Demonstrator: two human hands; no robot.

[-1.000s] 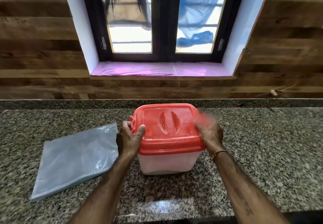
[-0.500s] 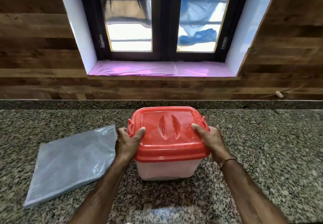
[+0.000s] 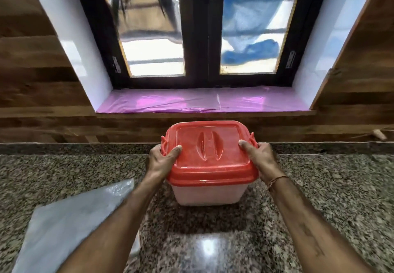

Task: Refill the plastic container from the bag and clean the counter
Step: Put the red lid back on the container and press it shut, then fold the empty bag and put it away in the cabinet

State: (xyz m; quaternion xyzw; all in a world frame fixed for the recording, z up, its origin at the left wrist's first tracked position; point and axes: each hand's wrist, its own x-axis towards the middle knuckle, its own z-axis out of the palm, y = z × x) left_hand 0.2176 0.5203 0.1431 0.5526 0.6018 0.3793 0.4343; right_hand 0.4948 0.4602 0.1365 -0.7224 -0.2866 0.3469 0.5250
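Lower left, the clear bag [image 3: 70,226] lies flat on the counter [image 3: 330,187], now partly under the left forearm. The left hand [image 3: 162,162] clamps the red lid [image 3: 209,155] at its side clip, thumb on top. The plastic container [image 3: 207,195], centre frame, has gone back toward the wall, farther from the bag than before. The right hand [image 3: 261,158] grips the opposite clip the same way.

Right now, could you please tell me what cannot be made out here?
1. Contents of the translucent plastic container: head view, hidden by its red plastic lid.
2. Fingers of left hand and right hand: head view, hidden behind the lid's sides.
3. Flat clear plastic bag: head view, crossed by the left forearm, cut off at the bottom edge.
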